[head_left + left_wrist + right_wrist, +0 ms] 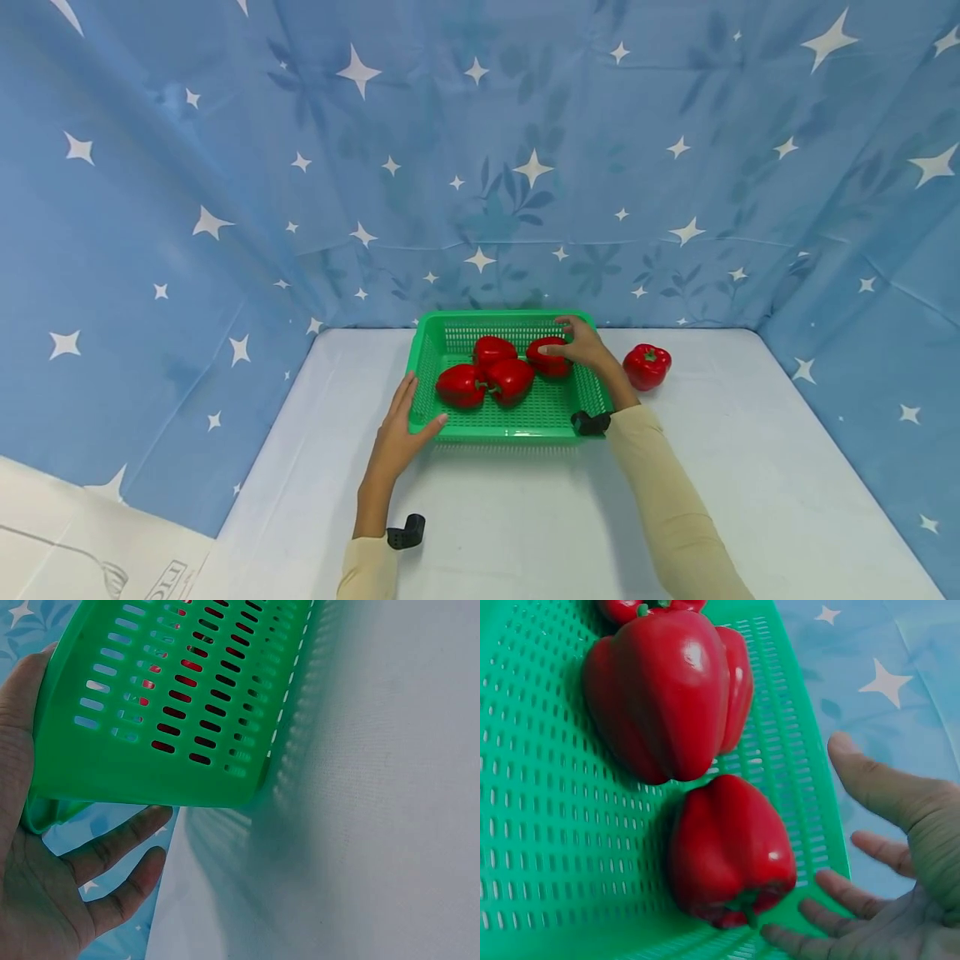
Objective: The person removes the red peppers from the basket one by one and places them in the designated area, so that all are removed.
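A green plastic basket (517, 429) with slotted walls holds several red bell peppers, three of them (461, 386) bunched left of centre. My left hand (396, 433) is at the basket's front left corner, fingers straight along the left side and thumb at the front rim. In the left wrist view this hand's fingers (124, 892) are spread beside the basket's end. My right hand (581, 343) reaches over the basket's right side, beside a separate bell pepper (546, 357). Its fingers (847, 896) are spread and relaxed close to that pepper's stem end in the right wrist view, holding nothing.
Another red bell pepper (647, 367) sits on the white tabletop (750, 433) to the right of the basket. A blue star-patterned cloth (480, 150) hangs behind and on both sides. Small black cameras (406, 532) are worn at the wrists.
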`<state>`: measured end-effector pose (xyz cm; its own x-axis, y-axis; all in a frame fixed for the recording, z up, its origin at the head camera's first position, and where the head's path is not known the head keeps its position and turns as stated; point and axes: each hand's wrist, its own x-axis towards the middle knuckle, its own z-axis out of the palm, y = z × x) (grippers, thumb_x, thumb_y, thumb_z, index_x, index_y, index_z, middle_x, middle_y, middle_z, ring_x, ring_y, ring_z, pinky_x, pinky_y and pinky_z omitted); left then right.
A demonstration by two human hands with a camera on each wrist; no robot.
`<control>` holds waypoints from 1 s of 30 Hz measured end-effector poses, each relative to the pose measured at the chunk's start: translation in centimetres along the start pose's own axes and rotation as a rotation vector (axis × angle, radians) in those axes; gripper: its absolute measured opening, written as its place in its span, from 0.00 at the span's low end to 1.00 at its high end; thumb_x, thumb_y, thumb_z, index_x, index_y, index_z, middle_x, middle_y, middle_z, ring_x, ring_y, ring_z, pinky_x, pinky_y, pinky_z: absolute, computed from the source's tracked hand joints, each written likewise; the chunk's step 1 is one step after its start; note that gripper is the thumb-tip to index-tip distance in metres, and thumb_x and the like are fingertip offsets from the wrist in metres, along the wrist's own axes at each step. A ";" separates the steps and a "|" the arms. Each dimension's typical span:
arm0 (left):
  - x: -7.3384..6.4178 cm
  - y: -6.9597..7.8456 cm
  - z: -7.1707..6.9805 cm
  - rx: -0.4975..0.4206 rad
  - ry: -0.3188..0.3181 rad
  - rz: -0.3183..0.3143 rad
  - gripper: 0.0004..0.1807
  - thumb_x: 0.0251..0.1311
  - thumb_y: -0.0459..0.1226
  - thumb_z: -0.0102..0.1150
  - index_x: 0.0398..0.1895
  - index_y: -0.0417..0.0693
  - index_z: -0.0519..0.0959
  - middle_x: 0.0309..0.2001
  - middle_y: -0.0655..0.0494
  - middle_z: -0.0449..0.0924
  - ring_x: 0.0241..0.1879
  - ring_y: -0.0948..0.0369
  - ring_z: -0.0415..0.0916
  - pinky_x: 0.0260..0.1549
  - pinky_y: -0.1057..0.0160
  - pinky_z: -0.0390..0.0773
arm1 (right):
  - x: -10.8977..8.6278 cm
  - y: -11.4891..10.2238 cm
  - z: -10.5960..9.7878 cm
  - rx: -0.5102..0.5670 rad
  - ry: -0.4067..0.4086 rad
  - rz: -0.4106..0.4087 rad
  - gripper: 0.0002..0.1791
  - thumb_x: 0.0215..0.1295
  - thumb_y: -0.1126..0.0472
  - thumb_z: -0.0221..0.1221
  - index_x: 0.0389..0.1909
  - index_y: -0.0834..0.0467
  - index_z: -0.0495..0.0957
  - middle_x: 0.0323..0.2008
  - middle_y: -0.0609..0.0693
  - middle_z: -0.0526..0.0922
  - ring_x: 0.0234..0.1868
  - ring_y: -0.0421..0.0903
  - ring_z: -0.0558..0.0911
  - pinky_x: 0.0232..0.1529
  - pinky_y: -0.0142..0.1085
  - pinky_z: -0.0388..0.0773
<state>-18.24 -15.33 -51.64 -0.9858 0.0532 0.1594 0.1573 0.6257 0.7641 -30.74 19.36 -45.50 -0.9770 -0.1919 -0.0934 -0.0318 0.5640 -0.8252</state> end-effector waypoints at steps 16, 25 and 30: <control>0.0 0.0 0.1 0.002 0.000 -0.012 0.50 0.57 0.63 0.60 0.78 0.56 0.51 0.79 0.69 0.42 0.76 0.50 0.49 0.65 0.35 0.61 | 1.2 0.1 2.3 -0.121 0.066 0.155 0.46 0.57 0.56 0.69 0.70 0.68 0.56 0.66 0.70 0.65 0.65 0.64 0.68 0.63 0.54 0.71; 0.1 -0.2 0.1 -0.007 0.009 0.006 0.50 0.58 0.62 0.60 0.78 0.56 0.51 0.79 0.68 0.42 0.76 0.50 0.49 0.65 0.35 0.62 | 1.4 0.0 2.4 -0.094 0.044 0.195 0.44 0.58 0.60 0.68 0.70 0.69 0.55 0.66 0.70 0.64 0.65 0.65 0.68 0.61 0.54 0.73; 0.1 -0.3 0.1 -0.006 0.006 -0.001 0.50 0.58 0.62 0.60 0.78 0.56 0.51 0.79 0.68 0.42 0.76 0.50 0.49 0.65 0.35 0.61 | 1.6 0.3 2.5 -0.121 0.034 0.224 0.45 0.57 0.62 0.68 0.70 0.69 0.55 0.66 0.70 0.64 0.65 0.66 0.68 0.61 0.54 0.74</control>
<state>-18.36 -15.42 -51.90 -0.9855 0.0478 0.1626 0.1568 0.6209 0.7681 -31.83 17.19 -47.31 -0.9689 -0.0249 -0.2461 0.1636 0.6819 -0.7129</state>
